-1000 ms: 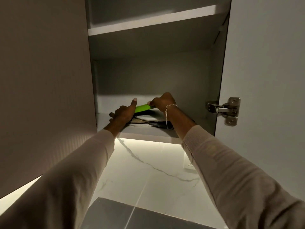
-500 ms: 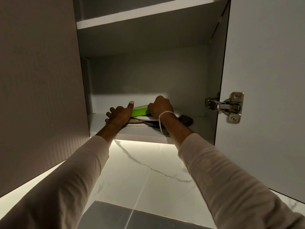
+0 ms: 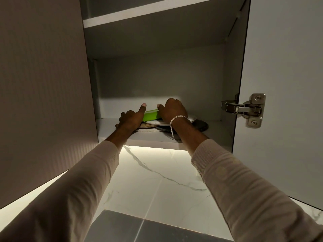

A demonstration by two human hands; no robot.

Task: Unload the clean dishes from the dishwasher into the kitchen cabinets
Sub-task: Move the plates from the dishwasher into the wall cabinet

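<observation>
I look up into an open wall cabinet. A bright green dish (image 3: 151, 115) rests on top of a low stack of plates (image 3: 155, 123) on the bottom shelf (image 3: 152, 137). My left hand (image 3: 131, 119) grips the green dish's left edge, thumb raised. My right hand (image 3: 172, 109), with a silver bracelet on the wrist, curls over the dish's right edge. A dark plate (image 3: 201, 125) pokes out to the right of the stack. Both hands hide most of the stack.
The cabinet door (image 3: 283, 84) stands open on the right with a metal hinge (image 3: 244, 109). An upper shelf (image 3: 139, 16) spans the top. A closed cabinet front (image 3: 40, 84) fills the left. A lit marble backsplash (image 3: 157, 180) lies below.
Both hands have pushed the green dish slightly deeper and lower onto the stack. The camera view shifted a little, showing more of the cabinet's right side.
</observation>
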